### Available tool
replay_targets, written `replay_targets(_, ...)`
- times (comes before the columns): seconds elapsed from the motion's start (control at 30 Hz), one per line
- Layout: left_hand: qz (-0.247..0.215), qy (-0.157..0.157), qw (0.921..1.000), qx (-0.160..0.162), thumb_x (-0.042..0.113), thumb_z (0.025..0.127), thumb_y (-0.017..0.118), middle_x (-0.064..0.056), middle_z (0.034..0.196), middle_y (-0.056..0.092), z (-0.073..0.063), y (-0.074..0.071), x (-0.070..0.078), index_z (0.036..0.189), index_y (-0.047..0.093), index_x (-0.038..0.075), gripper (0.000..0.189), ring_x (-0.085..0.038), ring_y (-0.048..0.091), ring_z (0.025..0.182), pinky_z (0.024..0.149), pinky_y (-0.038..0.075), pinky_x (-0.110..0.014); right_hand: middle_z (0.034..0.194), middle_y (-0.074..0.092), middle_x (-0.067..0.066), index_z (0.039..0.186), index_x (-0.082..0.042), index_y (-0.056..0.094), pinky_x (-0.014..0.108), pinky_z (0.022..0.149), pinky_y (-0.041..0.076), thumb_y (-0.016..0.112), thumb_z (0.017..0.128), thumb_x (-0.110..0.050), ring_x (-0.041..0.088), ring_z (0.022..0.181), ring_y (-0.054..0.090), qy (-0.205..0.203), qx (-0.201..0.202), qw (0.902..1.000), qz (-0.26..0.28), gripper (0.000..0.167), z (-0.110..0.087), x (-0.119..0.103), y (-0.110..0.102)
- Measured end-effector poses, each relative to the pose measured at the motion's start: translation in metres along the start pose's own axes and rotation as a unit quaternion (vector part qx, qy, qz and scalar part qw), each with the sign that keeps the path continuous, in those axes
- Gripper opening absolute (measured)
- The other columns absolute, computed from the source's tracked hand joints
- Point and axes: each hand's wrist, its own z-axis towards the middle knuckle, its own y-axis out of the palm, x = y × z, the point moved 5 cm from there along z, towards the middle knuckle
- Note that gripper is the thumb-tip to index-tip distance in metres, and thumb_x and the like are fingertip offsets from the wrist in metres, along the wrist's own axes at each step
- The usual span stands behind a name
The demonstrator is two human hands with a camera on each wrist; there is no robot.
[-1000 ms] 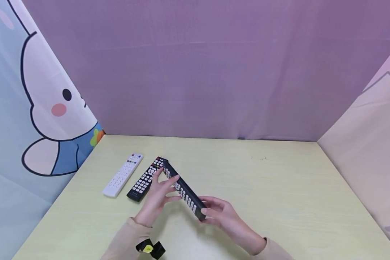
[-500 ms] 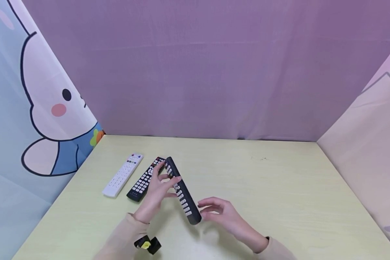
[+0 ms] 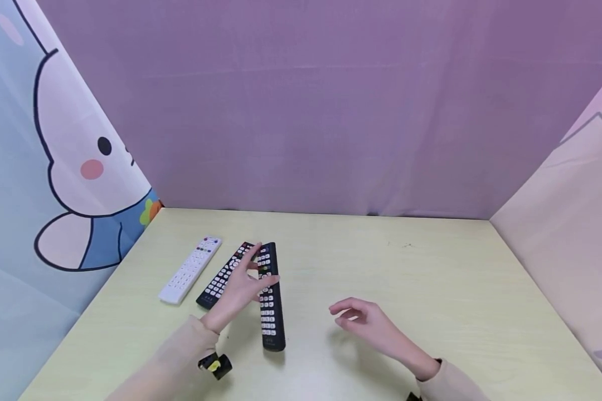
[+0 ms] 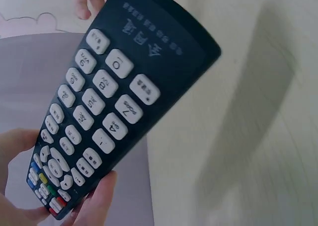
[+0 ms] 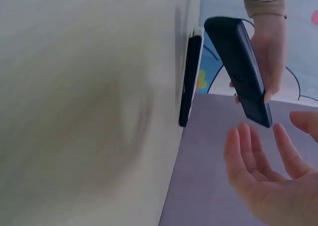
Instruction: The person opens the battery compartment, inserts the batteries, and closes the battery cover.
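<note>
My left hand grips a black remote control with white buttons, thumb on one side and fingers on the other. The remote is held above the table, its button face toward me in the head view. In the left wrist view the remote fills the middle, its shadow falling on the table. The right wrist view shows its plain dark back. To the right, my right hand hovers over the table, apart from the remote, fingers loosely bent and holding nothing.
A second black remote lies on the table just left of the held one, partly behind my left hand. Farther left lies a white remote. A purple cloth hangs behind the table, with printed cloths at both sides.
My right hand has let go of the remote's near end and drawn away to the right. My left hand has swung the remote from a slant to nearly straight, buttons toward me.
</note>
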Motion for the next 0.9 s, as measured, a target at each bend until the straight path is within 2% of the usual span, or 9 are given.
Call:
replay_targets(0.13,0.065,0.024,0.9976,-0.006,0.017,0.072,0.072,-0.02,0.113,0.043,0.005,-0.001,-0.001,0.139,0.026,0.02,0.081,-0.018,0.051,0.059,0.047,0.049,-0.029,0.103,0.059,0.011,0.105,-0.007,0.059,0.026,0.073,0.05,0.057,0.086,-0.015,0.013,0.086,0.057,-0.026,0.027,0.9957,-0.085,0.021,-0.005,0.002,-0.013)
replay_targets(0.23,0.113,0.034,0.9929,-0.009,0.018,0.071,0.073,-0.019,0.111,0.046,0.008,-0.003,-0.003,0.138,0.028,0.018,0.081,-0.018,0.051,0.061,0.047,0.047,-0.028,0.1,0.059,0.004,0.104,-0.008,0.06,0.028,0.073,0.05,0.058,0.084,-0.009,0.013,0.084,0.056,-0.056,0.062,0.9813,-0.173,0.02,-0.009,0.002,-0.022)
replay_targets(0.33,0.16,0.05,0.9858,-0.012,0.019,0.07,0.073,-0.018,0.115,0.047,0.011,-0.004,-0.004,0.138,0.029,0.015,0.08,-0.022,0.053,0.075,0.053,0.047,-0.028,0.097,0.059,-0.001,0.101,-0.009,0.061,0.03,0.071,0.05,0.061,0.08,-0.004,0.015,0.082,0.056,-0.075,0.099,0.964,-0.235,0.022,-0.012,0.003,-0.03)
replay_targets(0.47,0.205,0.062,0.9766,-0.015,0.022,0.071,0.073,-0.016,0.122,0.047,0.017,-0.004,-0.006,0.137,0.03,0.012,0.079,-0.027,0.05,0.096,0.064,0.046,-0.03,0.095,0.058,-0.005,0.098,-0.011,0.063,0.031,0.069,0.05,0.063,0.078,-0.003,0.015,0.08,0.056,-0.08,0.135,0.9496,-0.271,0.022,-0.015,0.004,-0.04)
replay_targets(0.63,0.228,0.047,0.9719,-0.03,0.024,0.072,0.072,-0.019,0.128,0.043,0.024,-0.003,-0.012,0.138,0.03,0.013,0.079,-0.03,0.049,0.102,0.076,0.047,-0.04,0.094,0.057,-0.008,0.097,-0.012,0.064,0.03,0.066,0.05,0.064,0.077,-0.004,0.014,0.08,0.055,-0.082,0.153,0.9333,-0.314,0.021,-0.019,0.008,-0.047)
replay_targets(0.77,0.252,0.048,0.9658,-0.04,0.024,0.072,0.071,-0.021,0.131,0.04,0.03,-0.001,-0.015,0.138,0.029,0.011,0.079,-0.034,0.048,0.107,0.085,0.043,-0.048,0.093,0.057,-0.007,0.096,-0.012,0.064,0.03,0.064,0.05,0.065,0.076,-0.005,0.014,0.08,0.055,-0.089,0.158,0.9262,-0.331,0.021,-0.022,0.011,-0.051)
replay_targets(0.9,0.269,0.042,0.961,-0.05,0.024,0.071,0.071,-0.021,0.13,0.041,0.038,0.002,-0.018,0.137,0.031,0.01,0.078,-0.034,0.046,0.11,0.089,0.041,-0.048,0.093,0.057,-0.007,0.096,-0.01,0.064,0.031,0.064,0.05,0.065,0.076,-0.005,0.014,0.08,0.056,-0.093,0.161,0.922,-0.34,0.02,-0.023,0.014,-0.055)
